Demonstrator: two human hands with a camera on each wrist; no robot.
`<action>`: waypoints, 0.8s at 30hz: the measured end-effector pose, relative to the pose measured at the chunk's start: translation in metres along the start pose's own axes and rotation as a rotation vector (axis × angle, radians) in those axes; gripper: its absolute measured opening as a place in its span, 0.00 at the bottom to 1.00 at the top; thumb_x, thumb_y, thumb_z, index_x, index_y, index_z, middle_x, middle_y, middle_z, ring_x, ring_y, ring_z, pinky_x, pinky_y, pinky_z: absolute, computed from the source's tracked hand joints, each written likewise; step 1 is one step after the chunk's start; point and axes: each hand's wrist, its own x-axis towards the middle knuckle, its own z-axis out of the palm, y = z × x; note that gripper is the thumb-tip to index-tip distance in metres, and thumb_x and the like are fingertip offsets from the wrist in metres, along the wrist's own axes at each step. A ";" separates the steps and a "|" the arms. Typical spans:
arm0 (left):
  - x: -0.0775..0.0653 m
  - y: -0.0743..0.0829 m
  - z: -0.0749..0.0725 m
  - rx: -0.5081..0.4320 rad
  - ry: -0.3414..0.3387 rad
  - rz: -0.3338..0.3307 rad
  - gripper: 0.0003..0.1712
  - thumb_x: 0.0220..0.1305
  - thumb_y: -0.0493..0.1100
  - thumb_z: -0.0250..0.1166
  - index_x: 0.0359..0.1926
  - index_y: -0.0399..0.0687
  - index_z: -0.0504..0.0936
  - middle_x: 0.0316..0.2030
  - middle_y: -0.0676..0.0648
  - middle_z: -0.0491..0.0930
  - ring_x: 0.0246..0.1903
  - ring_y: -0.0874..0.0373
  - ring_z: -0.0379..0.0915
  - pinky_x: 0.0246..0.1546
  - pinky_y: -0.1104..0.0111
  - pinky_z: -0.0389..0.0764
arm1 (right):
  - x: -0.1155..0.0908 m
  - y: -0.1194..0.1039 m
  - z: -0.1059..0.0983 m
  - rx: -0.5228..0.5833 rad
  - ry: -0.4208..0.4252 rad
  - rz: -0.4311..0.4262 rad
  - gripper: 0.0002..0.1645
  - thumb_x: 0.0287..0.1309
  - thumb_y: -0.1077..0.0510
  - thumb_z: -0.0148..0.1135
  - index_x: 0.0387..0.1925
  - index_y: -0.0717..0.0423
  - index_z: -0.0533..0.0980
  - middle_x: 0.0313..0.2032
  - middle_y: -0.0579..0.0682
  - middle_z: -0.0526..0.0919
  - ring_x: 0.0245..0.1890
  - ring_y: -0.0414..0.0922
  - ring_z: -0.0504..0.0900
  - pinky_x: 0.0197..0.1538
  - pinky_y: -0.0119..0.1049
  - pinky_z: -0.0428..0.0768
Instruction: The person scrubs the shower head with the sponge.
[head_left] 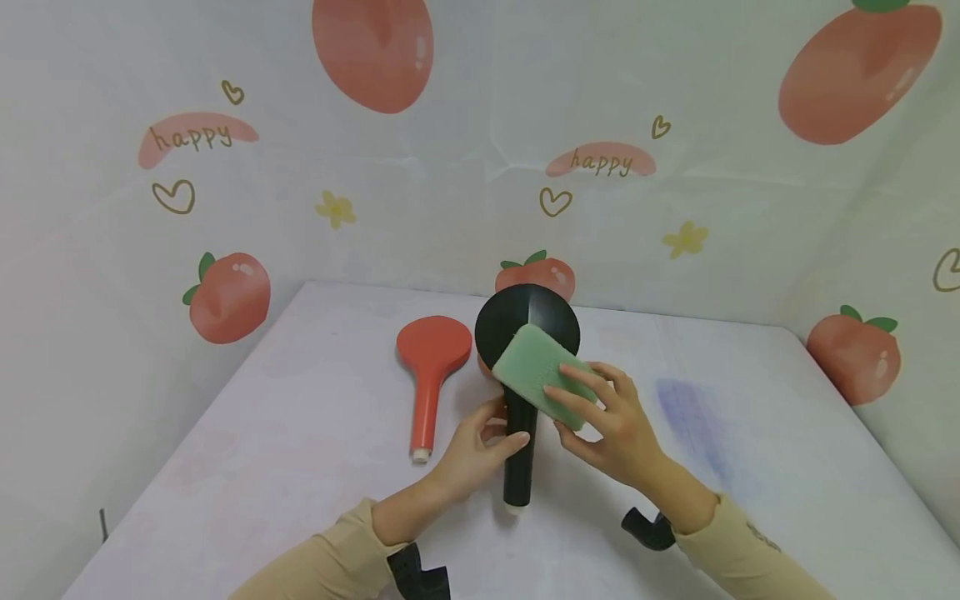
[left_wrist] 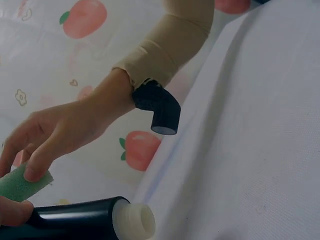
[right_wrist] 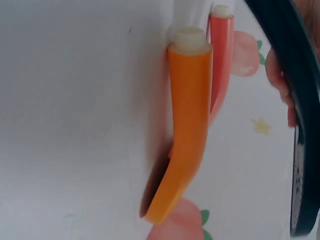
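My left hand point(head_left: 480, 442) grips the handle of a black shower head point(head_left: 519, 454), holding it upright with its round head at the top and a pale connector at the bottom. A green sponge point(head_left: 534, 367) is pinched in my right hand point(head_left: 611, 421), fingers on its face and thumb at its lower edge. It overlaps the black head and neck; whether they touch I cannot tell. Part of the left thumb point(left_wrist: 12, 212) shows on the black handle in the left wrist view. The right wrist view shows the left fingers point(right_wrist: 277, 75) behind it.
A red shower head point(head_left: 431, 367) lies on the white table point(head_left: 300, 500), left of the black one. An orange shower head point(right_wrist: 190, 110) shows in the right wrist view, mostly hidden behind the black one from above. A fruit-printed backdrop point(head_left: 450, 200) stands behind the table.
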 end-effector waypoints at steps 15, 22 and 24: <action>0.002 0.002 -0.003 -0.388 -0.152 -0.055 0.28 0.67 0.41 0.56 0.65 0.37 0.61 0.46 0.54 0.76 0.41 0.67 0.74 0.46 0.74 0.78 | -0.018 0.003 0.004 0.078 0.088 0.133 0.19 0.61 0.49 0.56 0.42 0.62 0.78 0.48 0.69 0.72 0.49 0.62 0.67 0.61 0.32 0.63; 0.000 0.006 -0.008 -0.467 -0.268 -0.056 0.29 0.67 0.41 0.55 0.64 0.33 0.59 0.40 0.56 0.75 0.38 0.67 0.74 0.42 0.75 0.78 | -0.007 0.010 0.002 0.057 0.135 0.098 0.17 0.62 0.51 0.55 0.40 0.62 0.77 0.48 0.69 0.71 0.50 0.64 0.67 0.65 0.31 0.63; 0.000 0.006 -0.009 -0.477 -0.292 -0.058 0.29 0.68 0.42 0.55 0.65 0.33 0.59 0.42 0.56 0.75 0.40 0.66 0.73 0.44 0.75 0.78 | -0.003 0.013 -0.001 0.049 0.159 0.140 0.19 0.62 0.50 0.55 0.41 0.64 0.76 0.48 0.69 0.71 0.50 0.63 0.67 0.63 0.30 0.63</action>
